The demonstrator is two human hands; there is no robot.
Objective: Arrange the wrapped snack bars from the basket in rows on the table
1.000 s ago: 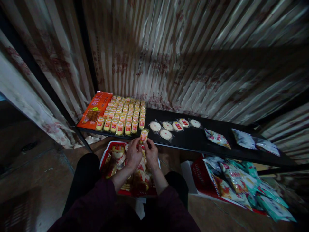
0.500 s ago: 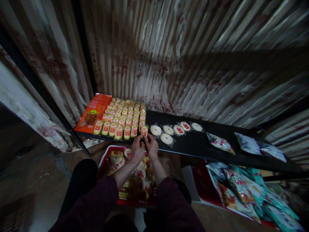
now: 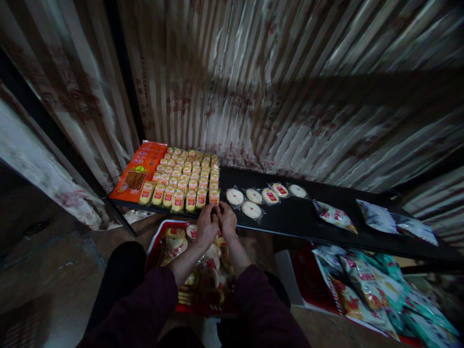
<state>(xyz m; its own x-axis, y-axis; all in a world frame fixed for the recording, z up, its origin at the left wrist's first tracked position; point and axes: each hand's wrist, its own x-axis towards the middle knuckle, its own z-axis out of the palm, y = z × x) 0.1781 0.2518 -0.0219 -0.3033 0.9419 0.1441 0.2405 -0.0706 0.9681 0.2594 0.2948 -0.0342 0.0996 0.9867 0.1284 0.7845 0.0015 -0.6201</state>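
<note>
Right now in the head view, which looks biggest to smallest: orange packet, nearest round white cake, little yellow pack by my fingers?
1. orange packet, clearly largest.
2. round white cake.
3. little yellow pack, only slightly smaller than the cake; both lie similarly near.

labels on packets (image 3: 181, 186) unreadable; red box (image 3: 153, 247) half hidden under forearms (image 3: 183, 265); snack bags (image 3: 377, 290) cut by edge

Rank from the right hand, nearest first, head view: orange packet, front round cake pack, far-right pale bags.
1. front round cake pack, just right of the right hand.
2. orange packet, far left.
3. pale bags, far right.
</note>
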